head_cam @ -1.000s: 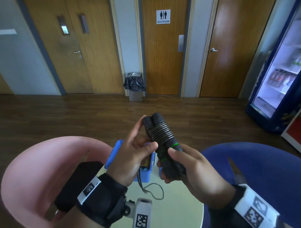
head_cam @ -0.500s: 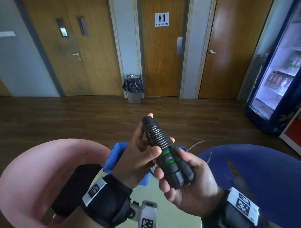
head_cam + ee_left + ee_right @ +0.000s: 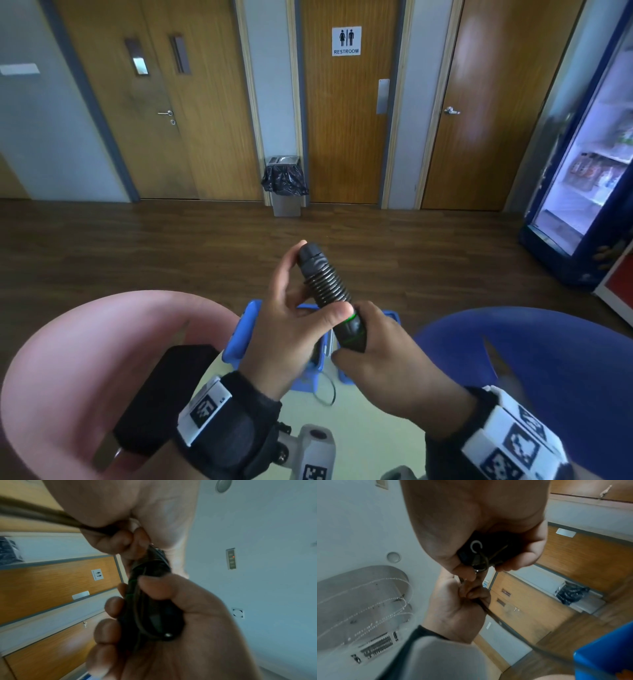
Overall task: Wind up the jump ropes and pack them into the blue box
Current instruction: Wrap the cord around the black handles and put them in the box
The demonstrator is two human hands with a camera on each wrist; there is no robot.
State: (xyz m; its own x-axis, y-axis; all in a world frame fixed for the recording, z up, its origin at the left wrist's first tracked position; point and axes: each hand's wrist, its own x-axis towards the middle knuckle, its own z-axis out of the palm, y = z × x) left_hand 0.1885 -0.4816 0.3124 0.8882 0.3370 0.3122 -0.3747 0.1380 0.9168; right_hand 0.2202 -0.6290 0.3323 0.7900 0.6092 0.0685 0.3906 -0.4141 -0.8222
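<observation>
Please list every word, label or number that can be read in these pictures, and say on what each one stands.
"RESTROOM": white sign with two figure symbols, on the middle wooden door.
Bottle labels in the drinks fridge: too blurred to read.
Wrist-band markers: square codes, no letters.

**Hallway w/ doors, fridge at right**

Dark wood plank floor [image 3: 137, 246] across mid frame. Back wall: pale grey-blue panels btwn wooden doors; double door [image 3: 164, 102] upper left, restroom door [image 3: 346, 137] w/ sign [image 3: 346, 41] top centre, third door [image 3: 479, 102] upper right. Bin [image 3: 286, 185] w/ black liner just left of restroom door. Lit drinks fridge [image 3: 589, 164] at right edge. Pink chair [image 3: 68, 359] lower left, blue chair [image 3: 548, 359] lower right, pale green table [image 3: 370, 428] btwn them.
</observation>
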